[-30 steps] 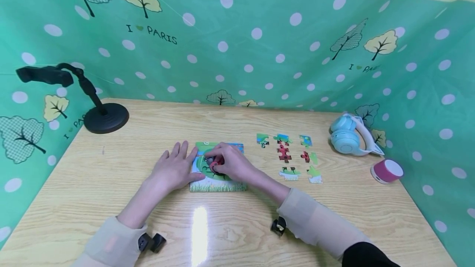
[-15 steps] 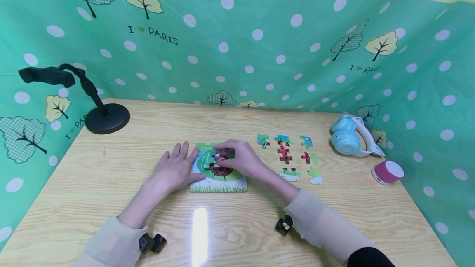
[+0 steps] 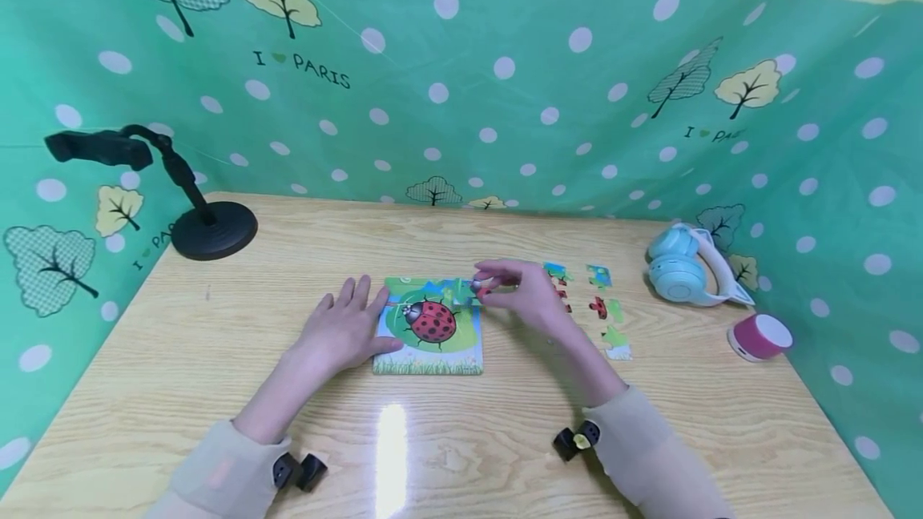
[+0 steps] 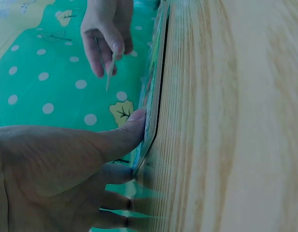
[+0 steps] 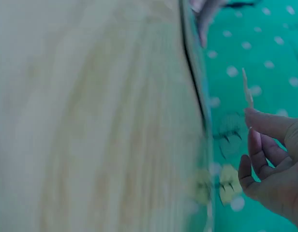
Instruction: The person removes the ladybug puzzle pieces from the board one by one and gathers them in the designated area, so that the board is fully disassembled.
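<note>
A ladybug picture puzzle board [image 3: 429, 364] lies flat in the middle of the table. My left hand [image 3: 344, 332] lies spread at its left side, the thumb over the board's edge; in the left wrist view that thumb presses at the rim. My right hand [image 3: 525, 291] is raised over the board's upper right corner. Between thumb and fingers it pinches a jigsaw piece [image 5: 246, 89], held clear of the board and seen edge-on in the right wrist view. In the left wrist view the same jigsaw piece [image 4: 110, 77] hangs from the fingertips.
Several loose jigsaw pieces [image 3: 598, 307] lie right of the board, some hidden behind my right hand. Farther right are blue headphones [image 3: 678, 272] and a pink-and-white cylinder [image 3: 759, 336]. A black stand [image 3: 214, 231] is at the back left. A green dotted cloth [image 3: 490, 102] surrounds the table.
My right hand has moved from the board's middle to the right and away from me, still pinching the jigsaw piece and uncovering the printed ladybug. The left hand has stayed put.
</note>
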A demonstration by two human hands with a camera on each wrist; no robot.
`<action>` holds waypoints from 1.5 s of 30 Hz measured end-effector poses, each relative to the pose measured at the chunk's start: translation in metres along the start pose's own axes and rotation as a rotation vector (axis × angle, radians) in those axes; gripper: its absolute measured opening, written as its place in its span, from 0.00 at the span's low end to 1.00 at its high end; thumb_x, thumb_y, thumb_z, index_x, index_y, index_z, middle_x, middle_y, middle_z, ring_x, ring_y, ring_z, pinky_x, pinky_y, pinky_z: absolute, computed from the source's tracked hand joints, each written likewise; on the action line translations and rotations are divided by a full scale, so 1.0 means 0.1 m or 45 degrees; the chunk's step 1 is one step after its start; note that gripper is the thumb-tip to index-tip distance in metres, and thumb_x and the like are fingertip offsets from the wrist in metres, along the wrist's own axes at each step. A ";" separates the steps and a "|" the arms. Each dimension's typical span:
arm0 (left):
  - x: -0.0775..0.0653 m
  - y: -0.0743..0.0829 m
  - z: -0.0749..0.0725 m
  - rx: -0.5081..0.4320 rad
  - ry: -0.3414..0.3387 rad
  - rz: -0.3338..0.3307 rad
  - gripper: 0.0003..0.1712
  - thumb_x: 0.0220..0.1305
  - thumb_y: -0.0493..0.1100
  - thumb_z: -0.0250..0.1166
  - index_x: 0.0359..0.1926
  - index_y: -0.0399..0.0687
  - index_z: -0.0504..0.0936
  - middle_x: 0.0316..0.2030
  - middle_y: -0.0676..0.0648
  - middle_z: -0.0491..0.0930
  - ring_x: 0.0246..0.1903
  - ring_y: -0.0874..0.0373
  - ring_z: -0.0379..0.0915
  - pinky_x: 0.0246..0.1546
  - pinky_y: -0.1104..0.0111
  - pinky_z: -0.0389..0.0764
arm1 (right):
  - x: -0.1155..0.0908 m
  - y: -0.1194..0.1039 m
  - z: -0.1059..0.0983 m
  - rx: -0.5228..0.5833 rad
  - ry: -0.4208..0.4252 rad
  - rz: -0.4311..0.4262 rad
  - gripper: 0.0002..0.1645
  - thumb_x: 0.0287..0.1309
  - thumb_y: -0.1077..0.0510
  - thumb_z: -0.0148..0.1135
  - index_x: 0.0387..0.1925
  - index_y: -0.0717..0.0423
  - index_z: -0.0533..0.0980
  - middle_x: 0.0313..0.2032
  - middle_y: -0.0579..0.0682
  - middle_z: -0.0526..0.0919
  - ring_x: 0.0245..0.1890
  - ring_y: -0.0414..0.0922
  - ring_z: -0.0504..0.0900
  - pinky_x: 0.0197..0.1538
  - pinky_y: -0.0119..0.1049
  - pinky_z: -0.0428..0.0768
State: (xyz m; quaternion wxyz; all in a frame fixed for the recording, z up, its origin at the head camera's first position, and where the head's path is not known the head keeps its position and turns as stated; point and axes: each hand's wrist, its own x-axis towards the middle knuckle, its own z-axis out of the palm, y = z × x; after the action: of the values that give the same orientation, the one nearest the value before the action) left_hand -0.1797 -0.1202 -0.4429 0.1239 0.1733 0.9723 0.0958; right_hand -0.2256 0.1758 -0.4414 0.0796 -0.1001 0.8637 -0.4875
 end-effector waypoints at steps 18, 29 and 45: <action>0.00 -0.02 0.03 0.010 0.017 0.010 0.51 0.68 0.67 0.62 0.79 0.41 0.59 0.79 0.27 0.51 0.78 0.28 0.48 0.73 0.32 0.60 | -0.09 0.29 -0.52 -0.185 0.013 0.139 0.34 0.54 0.63 0.77 0.64 0.53 0.79 0.49 0.50 0.91 0.42 0.46 0.79 0.41 0.31 0.78; 0.01 -0.01 0.03 -0.004 0.012 0.003 0.51 0.68 0.66 0.63 0.79 0.41 0.59 0.79 0.27 0.50 0.78 0.28 0.47 0.74 0.32 0.59 | -0.10 0.38 -0.55 -0.215 -0.011 0.216 0.36 0.51 0.68 0.77 0.64 0.55 0.79 0.50 0.53 0.91 0.36 0.46 0.72 0.34 0.30 0.71; 0.03 -0.01 0.01 -0.011 -0.012 -0.009 0.52 0.69 0.67 0.62 0.80 0.41 0.58 0.79 0.27 0.48 0.79 0.28 0.45 0.75 0.32 0.57 | -0.07 0.41 -0.54 -0.216 -0.016 0.221 0.36 0.51 0.69 0.77 0.64 0.55 0.79 0.50 0.54 0.90 0.36 0.46 0.68 0.32 0.31 0.67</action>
State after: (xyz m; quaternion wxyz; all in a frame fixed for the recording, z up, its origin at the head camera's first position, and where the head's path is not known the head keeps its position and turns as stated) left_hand -0.1824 -0.1199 -0.4452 0.1295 0.1697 0.9719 0.0989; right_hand -0.2357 0.2431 -0.4487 0.1182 -0.0345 0.9068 -0.4032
